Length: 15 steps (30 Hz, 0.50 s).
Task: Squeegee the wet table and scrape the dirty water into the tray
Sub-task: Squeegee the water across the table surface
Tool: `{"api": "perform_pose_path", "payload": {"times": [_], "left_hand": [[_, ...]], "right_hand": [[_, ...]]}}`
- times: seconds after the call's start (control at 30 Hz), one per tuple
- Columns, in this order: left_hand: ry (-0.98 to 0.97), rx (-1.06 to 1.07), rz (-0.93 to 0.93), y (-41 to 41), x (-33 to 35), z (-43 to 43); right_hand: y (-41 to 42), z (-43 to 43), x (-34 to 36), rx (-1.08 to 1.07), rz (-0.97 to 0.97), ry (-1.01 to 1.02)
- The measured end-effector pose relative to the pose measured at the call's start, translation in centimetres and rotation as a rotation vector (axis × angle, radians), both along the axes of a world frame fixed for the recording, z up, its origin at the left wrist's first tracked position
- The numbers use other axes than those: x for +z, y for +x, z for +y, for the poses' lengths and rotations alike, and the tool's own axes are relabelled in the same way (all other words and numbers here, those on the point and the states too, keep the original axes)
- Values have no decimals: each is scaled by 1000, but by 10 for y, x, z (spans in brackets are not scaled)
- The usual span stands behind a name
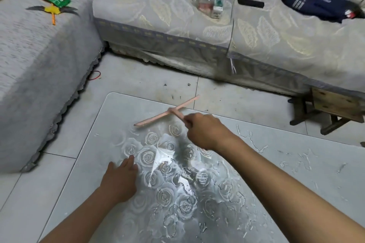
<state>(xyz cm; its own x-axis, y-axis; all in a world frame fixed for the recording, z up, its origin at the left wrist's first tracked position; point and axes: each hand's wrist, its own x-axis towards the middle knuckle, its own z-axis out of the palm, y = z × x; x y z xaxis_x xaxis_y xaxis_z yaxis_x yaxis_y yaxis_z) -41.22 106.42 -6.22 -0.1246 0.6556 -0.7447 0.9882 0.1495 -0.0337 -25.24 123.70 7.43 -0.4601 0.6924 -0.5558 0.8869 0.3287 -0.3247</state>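
A: Which step is in hand?

B: The squeegeeing itself, it is judged. The pink squeegee (167, 112) is held by its short handle in the right hand (205, 131), whose grip is closed round the handle end. The long blade is laid near the far edge of the worktop (296, 163), one end of it reaching out past that edge over the floor.

A: And the left hand?

B: The left hand (120, 178) is laid flat, fingers spread and nothing held, on the near left part of the worktop, well apart from the squeegee.

A: Where is the water?

B: Beads and streaks of water (254, 145) are seen across the right side, and a wet sheen is seen over the rose pattern (150, 156) in the middle. Whether the blade is pressed down on the surface or lifted just clear of it cannot be told from this angle.

A: And the tray?

B: No tray is seen anywhere in the view, so its place cannot be stated.

A: What is called for next?

B: Probably the blade is to be set flat on the glass and drawn across the wet patch with even pressure, so that the water is gathered in one line. The tray must then be found and brought under the edge before the water is pushed off.
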Motion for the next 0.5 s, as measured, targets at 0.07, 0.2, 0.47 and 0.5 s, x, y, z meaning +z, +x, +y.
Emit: {"api": "perform_pose_path", "payload": {"times": [0.07,0.2,0.47,0.5], "left_hand": [[-24,16,-17,-1,1,0],[-26,11,-7,-2,1,1],[-28,36,-18,-1,5,-1],[-26,38,-18,-1,5,-2]], "right_hand": [[-13,4,-11,-12,-7,-23],[19,-30,-31,4,-18,-30],[99,-102,-7,24,-119,-51],[97,-98,-2,29,-118,-64]]}}
